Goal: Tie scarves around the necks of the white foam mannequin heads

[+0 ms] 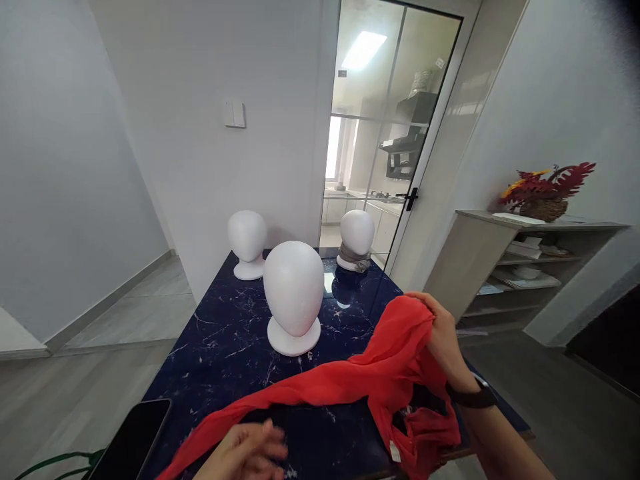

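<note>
A long red scarf (320, 387) stretches across the front of the table, running from the lower left to a bunched heap on the right. Its raised fold is gripped in my right hand (443, 333), which wears a dark band at the wrist. A white tag shows on the scarf's lower part. My left hand (250, 453), a little blurred, hovers near the bottom edge beside the scarf's left stretch, fingers apart and holding nothing. Beyond the scarf stands a white mannequin head (294, 290) on a round base, upright and bare.
Farther back are a second bare mannequin head (247, 237) and a third head (357, 232) with a grey scarf (354, 257) around its neck. A black phone-like device (133, 437) lies at the left edge of the dark marbled table (220, 333). A shelf unit (483, 257) stands right.
</note>
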